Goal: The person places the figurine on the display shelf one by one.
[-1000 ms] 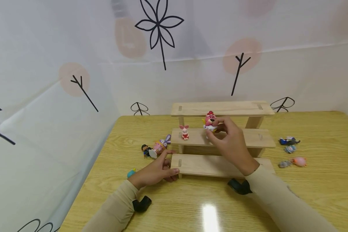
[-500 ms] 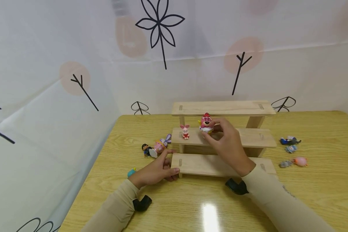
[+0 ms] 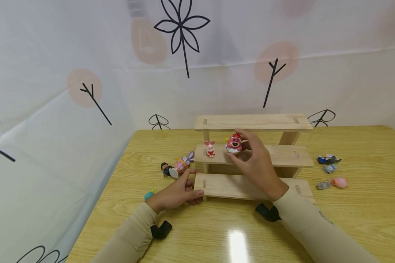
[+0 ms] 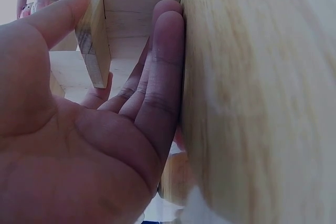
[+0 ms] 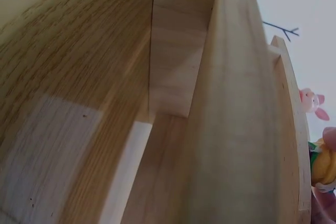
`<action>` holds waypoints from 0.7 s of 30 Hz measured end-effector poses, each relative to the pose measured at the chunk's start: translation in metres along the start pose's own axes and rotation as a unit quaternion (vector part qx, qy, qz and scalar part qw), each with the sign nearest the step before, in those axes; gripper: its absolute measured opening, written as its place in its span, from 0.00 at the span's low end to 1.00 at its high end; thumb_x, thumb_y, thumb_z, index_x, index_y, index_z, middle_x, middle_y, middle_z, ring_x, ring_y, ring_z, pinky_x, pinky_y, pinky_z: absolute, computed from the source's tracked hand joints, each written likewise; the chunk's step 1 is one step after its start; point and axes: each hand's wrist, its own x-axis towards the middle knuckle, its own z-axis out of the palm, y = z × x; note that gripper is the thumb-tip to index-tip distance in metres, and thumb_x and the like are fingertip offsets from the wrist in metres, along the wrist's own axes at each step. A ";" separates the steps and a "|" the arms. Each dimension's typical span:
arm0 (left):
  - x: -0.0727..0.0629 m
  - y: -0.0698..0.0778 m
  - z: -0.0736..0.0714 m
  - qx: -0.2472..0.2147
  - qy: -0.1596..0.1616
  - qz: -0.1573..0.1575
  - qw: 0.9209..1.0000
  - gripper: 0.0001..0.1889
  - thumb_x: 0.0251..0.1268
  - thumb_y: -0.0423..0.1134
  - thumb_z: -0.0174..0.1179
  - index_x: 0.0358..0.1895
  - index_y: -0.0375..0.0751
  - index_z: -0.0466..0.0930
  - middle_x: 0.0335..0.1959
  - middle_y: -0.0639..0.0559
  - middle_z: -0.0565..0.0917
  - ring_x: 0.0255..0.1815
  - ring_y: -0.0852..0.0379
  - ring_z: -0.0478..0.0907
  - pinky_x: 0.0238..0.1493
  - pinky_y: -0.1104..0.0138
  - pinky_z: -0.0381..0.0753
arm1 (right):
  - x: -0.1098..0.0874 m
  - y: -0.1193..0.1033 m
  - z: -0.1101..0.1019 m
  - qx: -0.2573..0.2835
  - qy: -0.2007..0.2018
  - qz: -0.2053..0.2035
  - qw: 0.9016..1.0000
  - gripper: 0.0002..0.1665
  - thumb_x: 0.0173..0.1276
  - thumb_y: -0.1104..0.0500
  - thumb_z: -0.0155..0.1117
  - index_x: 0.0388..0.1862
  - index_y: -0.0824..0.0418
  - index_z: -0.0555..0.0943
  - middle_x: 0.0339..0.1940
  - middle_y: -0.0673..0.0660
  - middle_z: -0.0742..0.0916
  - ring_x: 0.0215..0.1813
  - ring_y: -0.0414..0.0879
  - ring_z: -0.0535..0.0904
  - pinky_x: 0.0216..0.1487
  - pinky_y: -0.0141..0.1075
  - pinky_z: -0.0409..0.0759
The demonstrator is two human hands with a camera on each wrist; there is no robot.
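Note:
A three-tier wooden display shelf (image 3: 224,185) stands on the table. My right hand (image 3: 259,166) holds a pink bear figurine (image 3: 234,144) with a red top at the middle tier, thumb low on its front and a finger at its head. In the right wrist view the figurine's yellow side (image 5: 322,165) shows right at the board's edge. Just left of it sits a small pink piglet figurine (image 3: 210,150). My left hand (image 3: 175,193) grips the left end of the bottom tier. In the left wrist view its thumb lies against the board (image 4: 93,51), the other fingers along the tabletop.
Left of the shelf lie a dark-haired figurine (image 3: 166,169), a bunny-eared figurine (image 3: 181,164) and a teal toy (image 3: 149,195). On the right lie a dark blue figurine (image 3: 328,159), a light blue one (image 3: 330,168), a grey one (image 3: 323,185) and a pink one (image 3: 340,182).
My right hand has moved slightly left and lowered the bear figurine toward the middle tier, close beside the piglet figurine; its finger now reaches the figurine's top. My left hand stays in place.

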 end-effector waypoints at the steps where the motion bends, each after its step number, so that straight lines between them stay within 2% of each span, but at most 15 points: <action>1: 0.000 0.000 0.000 0.001 0.000 0.000 1.000 0.35 0.74 0.46 0.60 0.75 0.55 0.49 0.51 0.41 0.82 0.44 0.52 0.86 0.47 0.59 0.86 | 0.000 0.000 0.000 -0.001 -0.001 -0.005 1.000 0.46 0.54 0.70 0.79 0.70 0.65 0.68 0.55 0.63 0.80 0.45 0.50 0.83 0.45 0.26 0.83; 7: -0.001 0.000 0.000 0.003 0.002 -0.001 1.000 0.34 0.74 0.45 0.59 0.75 0.55 0.49 0.52 0.41 0.82 0.44 0.51 0.86 0.48 0.59 0.86 | -0.001 0.000 0.001 0.007 -0.018 -0.013 1.000 0.46 0.54 0.71 0.78 0.71 0.65 0.67 0.57 0.63 0.78 0.48 0.50 0.83 0.47 0.32 0.85; 16: -0.001 0.001 0.001 0.006 0.000 -0.001 1.000 0.37 0.74 0.47 0.60 0.76 0.54 0.47 0.50 0.42 0.82 0.43 0.52 0.86 0.46 0.59 0.86 | 0.000 -0.001 0.001 0.000 -0.032 -0.021 0.999 0.46 0.56 0.69 0.77 0.72 0.63 0.66 0.58 0.62 0.77 0.49 0.48 0.84 0.48 0.29 0.84; 21: 0.000 0.002 0.001 0.006 0.002 -0.001 1.000 0.36 0.73 0.46 0.60 0.76 0.55 0.48 0.50 0.43 0.83 0.43 0.52 0.86 0.46 0.59 0.86 | 0.000 -0.001 0.003 -0.004 -0.029 -0.026 0.999 0.47 0.56 0.70 0.77 0.72 0.63 0.66 0.58 0.62 0.78 0.48 0.49 0.84 0.47 0.32 0.85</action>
